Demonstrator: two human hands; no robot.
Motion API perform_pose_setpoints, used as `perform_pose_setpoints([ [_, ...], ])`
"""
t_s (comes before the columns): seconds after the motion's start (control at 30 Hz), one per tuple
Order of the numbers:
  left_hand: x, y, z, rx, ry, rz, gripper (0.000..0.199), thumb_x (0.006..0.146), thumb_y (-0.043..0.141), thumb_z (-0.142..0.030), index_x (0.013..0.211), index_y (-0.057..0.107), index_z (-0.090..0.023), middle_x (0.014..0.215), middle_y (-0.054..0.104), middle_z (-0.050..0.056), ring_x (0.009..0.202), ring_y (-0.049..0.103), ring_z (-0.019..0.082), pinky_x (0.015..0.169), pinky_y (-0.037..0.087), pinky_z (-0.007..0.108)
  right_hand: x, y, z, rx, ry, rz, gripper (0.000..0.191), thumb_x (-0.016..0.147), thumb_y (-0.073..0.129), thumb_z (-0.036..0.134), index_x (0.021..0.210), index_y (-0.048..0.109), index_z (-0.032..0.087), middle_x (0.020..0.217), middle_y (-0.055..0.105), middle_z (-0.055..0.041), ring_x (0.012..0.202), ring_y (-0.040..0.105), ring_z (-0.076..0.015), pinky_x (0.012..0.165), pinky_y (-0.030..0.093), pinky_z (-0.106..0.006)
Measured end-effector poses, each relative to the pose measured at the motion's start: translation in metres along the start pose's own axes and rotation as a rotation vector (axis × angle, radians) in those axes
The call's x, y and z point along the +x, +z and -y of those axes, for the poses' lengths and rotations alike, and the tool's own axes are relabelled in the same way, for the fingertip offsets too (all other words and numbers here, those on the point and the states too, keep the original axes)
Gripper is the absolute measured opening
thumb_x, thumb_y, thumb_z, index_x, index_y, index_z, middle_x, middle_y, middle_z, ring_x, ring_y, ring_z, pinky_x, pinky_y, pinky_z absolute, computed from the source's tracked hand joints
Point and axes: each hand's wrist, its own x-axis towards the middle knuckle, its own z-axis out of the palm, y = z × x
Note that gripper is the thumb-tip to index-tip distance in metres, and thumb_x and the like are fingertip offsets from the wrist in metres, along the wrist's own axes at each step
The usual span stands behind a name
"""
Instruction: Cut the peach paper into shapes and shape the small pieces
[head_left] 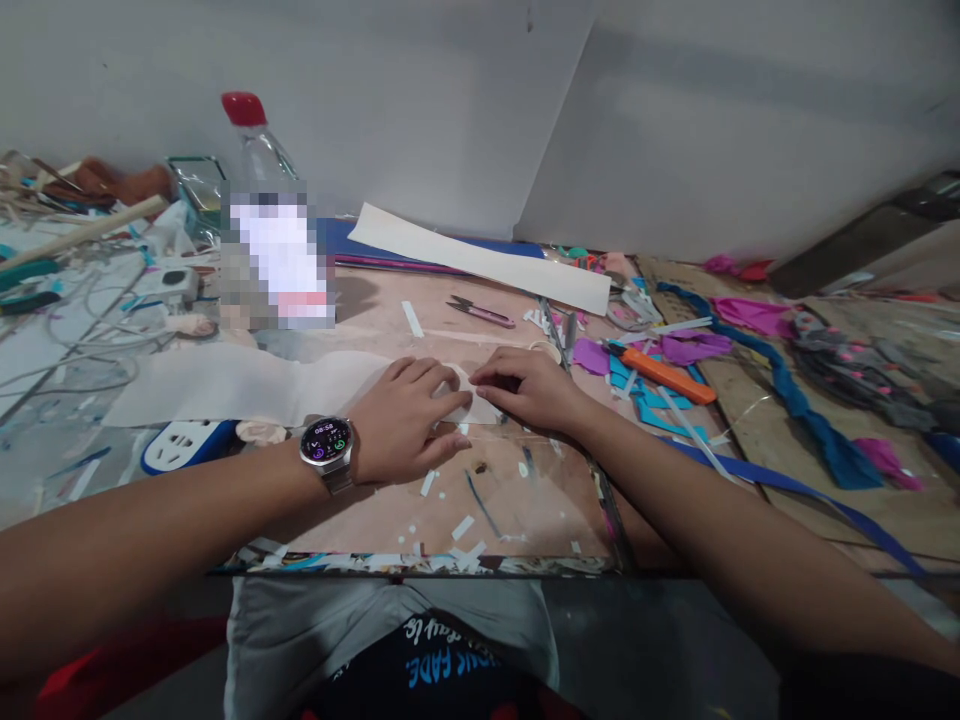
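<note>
A long whitish strip of sheet material lies across the work table, its right end under my hands. My left hand, with a watch on the wrist, rests palm down on the strip with its fingers apart. Facing it from the right, my right hand has its thumb and fingertips drawn together at the strip's right end. Whether the right fingers pinch its edge is too small to tell. Small pink-handled snips lie beyond the hands.
Behind lies another pale strip. An orange cutter and coloured scraps are at the right. At the left are a red-capped bottle, a power strip, cables and green-handled pliers. Paper bits litter the table's front edge.
</note>
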Motion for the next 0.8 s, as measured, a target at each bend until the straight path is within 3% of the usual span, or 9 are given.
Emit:
perform_pose_setpoints([
  [0.5, -0.0012, 0.0020, 0.0018, 0.005, 0.016, 0.029, 0.052, 0.100, 0.047, -0.058, 0.138, 0.057, -0.023, 0.146, 0.056, 0.012, 0.134, 0.050, 0.035, 0.112, 0.038, 0.055, 0.0014, 0.0027, 0.0019, -0.009, 0.006, -0.011, 0.020, 0.092, 0.067, 0.028, 0.103, 0.080, 0.019, 0.091, 0.073, -0.0064, 0.080, 0.066, -0.0160, 0.074, 0.049, -0.029],
  [0.8, -0.0008, 0.0013, -0.0005, -0.005, 0.006, 0.009, 0.047, 0.099, 0.049, -0.058, 0.128, 0.061, -0.022, 0.141, 0.058, 0.013, 0.130, 0.052, 0.034, 0.110, 0.042, 0.054, 0.0004, 0.0020, 0.0018, -0.023, 0.002, 0.014, 0.023, 0.093, 0.062, 0.021, 0.106, 0.081, 0.020, 0.095, 0.073, -0.0062, 0.089, 0.069, -0.0175, 0.081, 0.050, -0.030],
])
